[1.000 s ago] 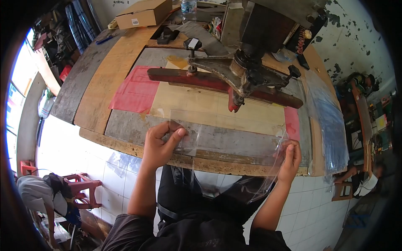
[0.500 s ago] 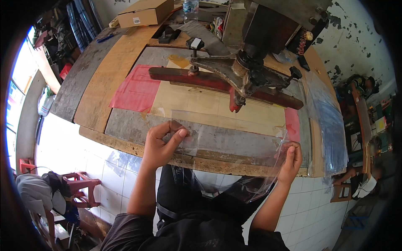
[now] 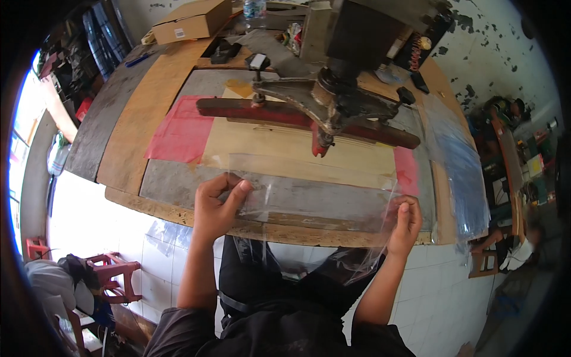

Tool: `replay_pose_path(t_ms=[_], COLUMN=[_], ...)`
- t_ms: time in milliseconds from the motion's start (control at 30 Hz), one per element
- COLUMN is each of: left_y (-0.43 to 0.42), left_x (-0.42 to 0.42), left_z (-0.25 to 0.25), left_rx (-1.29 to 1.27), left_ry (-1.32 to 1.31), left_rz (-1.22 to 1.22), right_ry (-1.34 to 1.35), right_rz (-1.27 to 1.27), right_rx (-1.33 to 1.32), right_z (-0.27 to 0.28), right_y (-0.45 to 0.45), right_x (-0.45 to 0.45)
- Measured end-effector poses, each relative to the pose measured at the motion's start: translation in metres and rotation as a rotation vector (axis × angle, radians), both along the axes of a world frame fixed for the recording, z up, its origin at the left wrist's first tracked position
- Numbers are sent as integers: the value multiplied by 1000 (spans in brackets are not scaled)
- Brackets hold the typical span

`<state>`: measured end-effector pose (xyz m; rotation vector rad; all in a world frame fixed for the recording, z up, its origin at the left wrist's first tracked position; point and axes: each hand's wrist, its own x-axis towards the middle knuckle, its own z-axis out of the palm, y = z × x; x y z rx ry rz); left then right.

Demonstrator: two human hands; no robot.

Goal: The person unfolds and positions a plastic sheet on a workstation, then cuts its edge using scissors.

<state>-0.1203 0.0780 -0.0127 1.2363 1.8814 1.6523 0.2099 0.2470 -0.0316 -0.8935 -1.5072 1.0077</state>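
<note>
A clear plastic sheet (image 3: 321,208) spans the space between my hands, over the front edge of the worktable (image 3: 178,212), and its lower part hangs above my lap. My left hand (image 3: 217,205) pinches it near its left side. At its right side my right hand (image 3: 405,223) grips it between thumb and fingers. Beyond the sheet lies a cream-coloured board (image 3: 291,152) with a pink patch (image 3: 180,128) at its left end and another pink patch (image 3: 407,169) at its right. Above the board is a long red-brown metal bar (image 3: 232,109) on a machine head (image 3: 336,95).
Clear bluish plastic sheets (image 3: 461,178) are stacked on the table's right side. A cardboard box (image 3: 190,22) and a bottle (image 3: 254,11) stand at the back. Red stools (image 3: 116,276) and a person (image 3: 50,285) are at lower left. Another person (image 3: 505,113) is at far right.
The whole view has shifted slightly, so the table and machine appear a little further left. Both hands keep their hold on the clear sheet, with little movement.
</note>
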Motion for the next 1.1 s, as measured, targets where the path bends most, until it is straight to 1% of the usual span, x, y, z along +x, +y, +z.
replay_pose_path(t_ms=[100, 367, 500, 567, 633, 700, 767, 800, 867, 900, 933, 1000, 1033, 1100], left_y=[2, 4, 4, 5, 7, 8, 7, 9, 15, 16, 21, 34, 40, 56], left_x=[2, 2, 1, 2, 6, 10, 9, 5, -6, -11, -15, -23, -24, -40], left_z=[-3, -3, -4, -6, -9, 2, 9, 10, 11, 19, 26, 37, 41, 28], left_rx=[6, 6, -18, -28, 114, 86, -16, -14, -124, -216, -215, -374, -373, -347], left_ry=[-139, -138, -117, -113, -160, -126, -59, -54, -1, 47, 47, 97, 104, 146], left_rz=[20, 34, 34, 25, 40, 50, 85, 84, -48, -93, -96, -178, -167, -185], right_ry=[1, 71, 65, 38, 56, 79, -191, -187, -455, -442, -442, -512, -596, -611], right_rz=[-17, 97, 79, 29, 21, 15, 27, 26, 69, 71, 68, 127, 152, 157], right_rx=[5, -45, -21, 51, 27, 5, -1, 1, 91, 62, 62, -12, 8, 57], right_z=[0, 5, 4, 4, 16, 22, 21, 25, 37, 37, 38, 38, 34, 28], right_y=[0, -1, -1, -2, -6, -4, 6, 11, 25, 33, 42, 60, 72, 87], right_x=[2, 4, 1, -4, -15, -18, -13, -12, -13, -13, -15, -19, -19, -24])
